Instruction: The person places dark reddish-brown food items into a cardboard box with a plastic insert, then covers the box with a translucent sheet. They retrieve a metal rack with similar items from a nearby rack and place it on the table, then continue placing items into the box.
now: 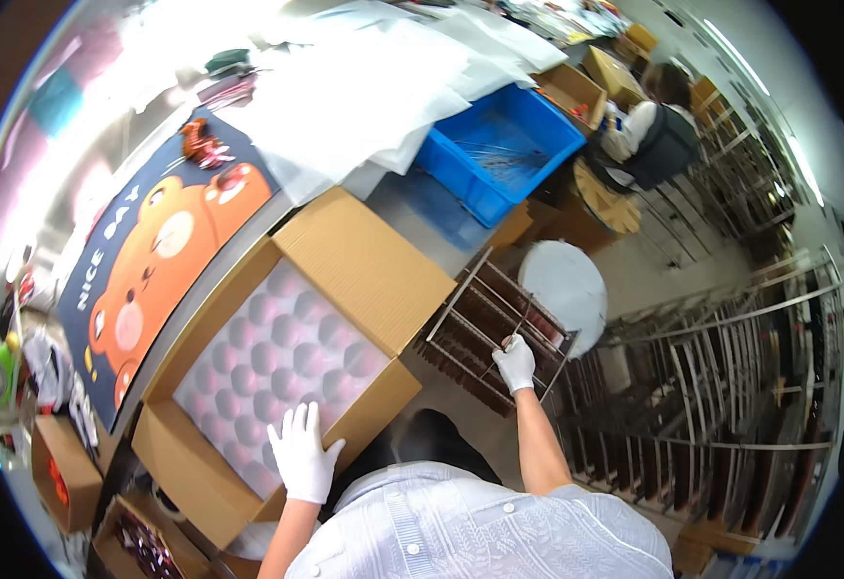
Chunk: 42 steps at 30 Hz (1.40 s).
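Note:
My left hand (304,457), in a white glove, lies with its fingers spread at the near side of an open cardboard box (367,271). Inside that box is a pale moulded tray (288,347) with rows of round cups. To the right, my gloved right hand (516,364) closes around a bar of a metal rack (476,318). Dark brown strips or fringes hang below the rack's bars; what they are I cannot tell.
A bear-printed mat (197,239) and white sheets (364,72) cover the table. Beyond the box stands a blue plastic bin (480,188). A round white stool (565,286) is behind the rack. Metal racks (704,391) line the right; a seated person (653,130) works farther back.

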Motion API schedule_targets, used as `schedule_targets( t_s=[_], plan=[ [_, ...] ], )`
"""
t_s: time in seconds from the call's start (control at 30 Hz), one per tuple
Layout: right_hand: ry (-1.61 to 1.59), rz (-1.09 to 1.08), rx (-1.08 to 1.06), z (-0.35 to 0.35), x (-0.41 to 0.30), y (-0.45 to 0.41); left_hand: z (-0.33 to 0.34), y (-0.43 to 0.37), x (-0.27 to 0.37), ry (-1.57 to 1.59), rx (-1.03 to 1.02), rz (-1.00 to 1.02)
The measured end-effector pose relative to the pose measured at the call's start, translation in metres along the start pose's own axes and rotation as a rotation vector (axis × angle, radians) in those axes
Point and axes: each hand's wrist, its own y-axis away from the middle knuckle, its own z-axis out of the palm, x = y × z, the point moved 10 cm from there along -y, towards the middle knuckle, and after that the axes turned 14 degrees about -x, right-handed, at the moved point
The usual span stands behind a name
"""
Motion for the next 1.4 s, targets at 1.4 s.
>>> schedule_targets(
  t_s=[1.4],
  plan=[
    [0.221,-1.051,-0.494,0.179,-0.694,0.027,-0.289,-0.014,-0.355,-0.099,0.606,-0.356]
  ],
)
